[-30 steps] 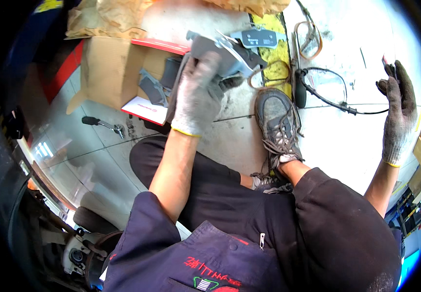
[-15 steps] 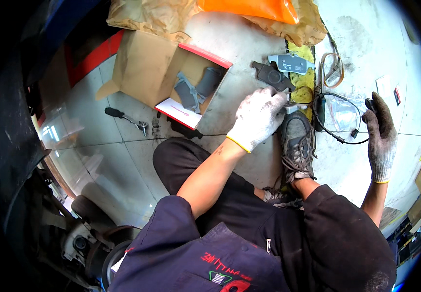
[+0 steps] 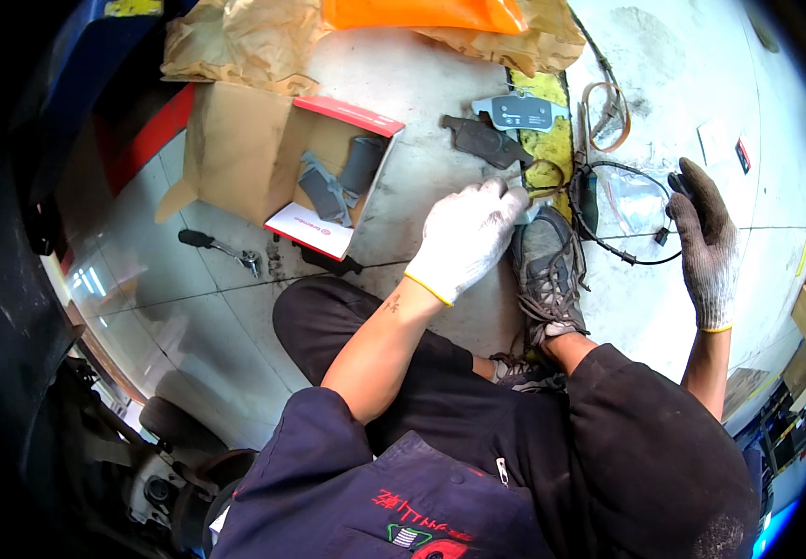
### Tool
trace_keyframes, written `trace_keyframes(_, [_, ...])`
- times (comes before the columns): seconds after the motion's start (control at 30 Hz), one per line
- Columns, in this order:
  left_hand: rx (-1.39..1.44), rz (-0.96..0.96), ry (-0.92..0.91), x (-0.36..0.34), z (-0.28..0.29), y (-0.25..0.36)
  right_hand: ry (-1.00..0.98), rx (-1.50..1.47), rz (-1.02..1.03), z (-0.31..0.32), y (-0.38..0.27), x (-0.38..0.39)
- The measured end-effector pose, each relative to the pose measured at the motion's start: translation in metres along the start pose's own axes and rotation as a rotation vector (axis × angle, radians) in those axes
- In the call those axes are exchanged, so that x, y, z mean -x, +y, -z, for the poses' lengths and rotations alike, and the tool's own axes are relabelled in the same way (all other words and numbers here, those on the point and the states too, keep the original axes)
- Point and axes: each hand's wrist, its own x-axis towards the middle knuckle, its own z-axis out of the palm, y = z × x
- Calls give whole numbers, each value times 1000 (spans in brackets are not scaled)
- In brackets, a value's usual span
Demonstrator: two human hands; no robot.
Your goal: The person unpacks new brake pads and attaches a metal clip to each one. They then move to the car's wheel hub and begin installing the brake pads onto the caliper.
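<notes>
My left hand (image 3: 468,228), in a white glove, is bent closed at the toe of a grey shoe (image 3: 548,265). A light grey piece shows beside its fingertips; what they grip is mostly hidden. Farther off lie a grey brake pad (image 3: 521,113) and a darker brake pad (image 3: 485,143), partly on a yellow floor stripe. Over on the right, my right hand (image 3: 709,238), in a soiled glove, is raised with the thumb towards the fingers. Something small and dark shows between them, too unclear to name. A black cable (image 3: 628,257) loops beside this hand.
An opened cardboard box (image 3: 235,140) on the left holds brake pads (image 3: 326,191). A ratchet (image 3: 221,250) lies in front of it. Brown paper (image 3: 240,42) and an orange sheet (image 3: 426,13) are at the back. A clear plastic bag (image 3: 636,203) lies inside the cable loop.
The whole view has shifted, so everything sits farther left in the picture. My left hand has moved slightly nearer to me, off the yellow stripe. My right hand keeps nearly the same pose.
</notes>
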Motion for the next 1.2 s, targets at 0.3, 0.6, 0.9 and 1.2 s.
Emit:
trace_keyframes(0.3, [-116,149,-49,-6,-14,13,-4,-23,-45,8,14,-4])
trace_keyframes(0.6, [163,101,96,-20,-14,12,25,-34,-62,22,26,-6])
trace_keyframes(0.9, [-178,4,401,-81,-8,5,64,4,-48,38,42,-13])
trace_keyframes(1.2, [89,115,160,-89,12,-17,65,-71,30,29,27,-4])
